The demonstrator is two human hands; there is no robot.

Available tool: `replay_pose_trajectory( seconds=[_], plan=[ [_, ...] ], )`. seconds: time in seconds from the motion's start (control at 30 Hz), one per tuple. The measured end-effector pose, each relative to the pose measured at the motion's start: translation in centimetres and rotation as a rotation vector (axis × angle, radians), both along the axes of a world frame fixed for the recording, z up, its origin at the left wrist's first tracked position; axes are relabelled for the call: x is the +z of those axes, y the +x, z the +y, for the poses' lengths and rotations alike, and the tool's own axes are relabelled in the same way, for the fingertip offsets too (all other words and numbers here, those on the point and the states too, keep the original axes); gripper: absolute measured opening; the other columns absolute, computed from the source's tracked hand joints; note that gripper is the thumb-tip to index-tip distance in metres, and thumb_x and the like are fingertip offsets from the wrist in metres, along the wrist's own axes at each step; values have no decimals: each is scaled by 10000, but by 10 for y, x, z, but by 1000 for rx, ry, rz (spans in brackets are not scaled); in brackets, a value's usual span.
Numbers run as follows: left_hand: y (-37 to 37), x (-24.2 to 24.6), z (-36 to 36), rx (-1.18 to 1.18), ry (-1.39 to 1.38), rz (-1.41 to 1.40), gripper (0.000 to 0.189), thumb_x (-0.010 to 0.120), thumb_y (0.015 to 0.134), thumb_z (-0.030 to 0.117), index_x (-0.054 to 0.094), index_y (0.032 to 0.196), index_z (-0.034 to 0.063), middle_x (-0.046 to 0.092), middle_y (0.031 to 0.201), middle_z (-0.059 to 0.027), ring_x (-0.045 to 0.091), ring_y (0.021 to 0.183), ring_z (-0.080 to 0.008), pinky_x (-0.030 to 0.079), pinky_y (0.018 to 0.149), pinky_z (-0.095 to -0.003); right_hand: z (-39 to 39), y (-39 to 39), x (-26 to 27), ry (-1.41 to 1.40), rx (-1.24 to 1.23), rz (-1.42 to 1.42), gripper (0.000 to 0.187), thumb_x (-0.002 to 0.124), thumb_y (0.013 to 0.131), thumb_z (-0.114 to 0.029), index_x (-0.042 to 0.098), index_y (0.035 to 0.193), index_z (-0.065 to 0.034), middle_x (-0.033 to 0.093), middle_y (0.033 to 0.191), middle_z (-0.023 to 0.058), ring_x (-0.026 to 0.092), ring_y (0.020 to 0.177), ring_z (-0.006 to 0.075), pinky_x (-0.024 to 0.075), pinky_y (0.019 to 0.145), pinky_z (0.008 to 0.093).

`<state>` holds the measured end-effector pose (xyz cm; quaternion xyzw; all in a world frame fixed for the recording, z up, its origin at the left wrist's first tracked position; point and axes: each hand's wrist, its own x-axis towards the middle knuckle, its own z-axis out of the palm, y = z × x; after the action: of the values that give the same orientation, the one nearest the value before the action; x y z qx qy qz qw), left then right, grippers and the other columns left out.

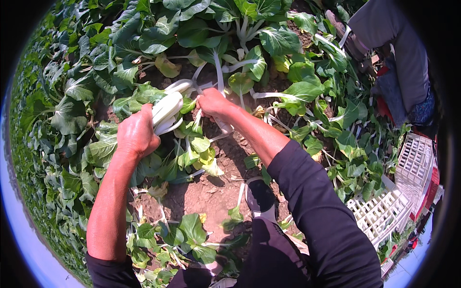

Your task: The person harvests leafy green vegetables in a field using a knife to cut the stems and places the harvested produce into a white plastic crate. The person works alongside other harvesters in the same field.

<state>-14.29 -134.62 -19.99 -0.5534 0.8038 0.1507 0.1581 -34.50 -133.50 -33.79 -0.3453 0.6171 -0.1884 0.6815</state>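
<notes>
My left hand (137, 131) grips a cut bunch of bok choy (167, 109), its white stalks turned up towards the right and its green leaves mostly under the hand. Just to the right, my right hand (216, 106) is closed around what looks like a knife; a short greyish blade (197, 87) shows past the fingers, close to the white stalk bases. Most of the handle is hidden in the fist. Below the two hands, loose green and yellowing leaves (200, 151) lie on the brown soil (205, 194).
Standing bok choy plants (248, 28) fill the ground ahead and to the left. Trimmed leaves (306, 90) are strewn on the right. White plastic crates (381, 208) stand at the right, below another person's grey-clad leg (392, 46). My shoe (261, 196) rests on the soil.
</notes>
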Motion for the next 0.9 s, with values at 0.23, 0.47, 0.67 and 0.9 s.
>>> replay_pose_trajectory(
  seconds=[0.23,0.47,0.67,0.9],
  plan=[
    [43,49,74,-120,-260,117,767,763,477,62,506,1197,9,609,823,-138,596,791,-315,455,724,-376,99,-6,44,-112,-383,-275,253,606,934,-285,593,993,-39,483,583,-20,424,434,53,331,371,209],
    [79,116,193,-260,-436,126,480,630,682,124,590,1131,-40,609,810,-189,611,809,-343,464,724,-417,137,52,108,-36,-372,-1049,388,695,875,-331,557,1085,-36,604,827,54,548,597,76,405,409,200],
    [102,181,295,-32,-342,120,682,667,624,77,482,1273,-19,620,944,-175,591,790,-306,439,720,-379,166,86,174,-102,-214,-1083,306,672,874,-285,584,1010,-25,642,845,69,515,526,77,400,412,200],
    [108,290,448,987,-436,746,759,702,540,24,477,1262,-36,646,1033,-116,636,979,-224,492,890,-337,201,87,276,-650,107,-624,286,743,787,-165,649,1019,-25,619,757,-9,523,585,36,413,501,183]
  ],
)
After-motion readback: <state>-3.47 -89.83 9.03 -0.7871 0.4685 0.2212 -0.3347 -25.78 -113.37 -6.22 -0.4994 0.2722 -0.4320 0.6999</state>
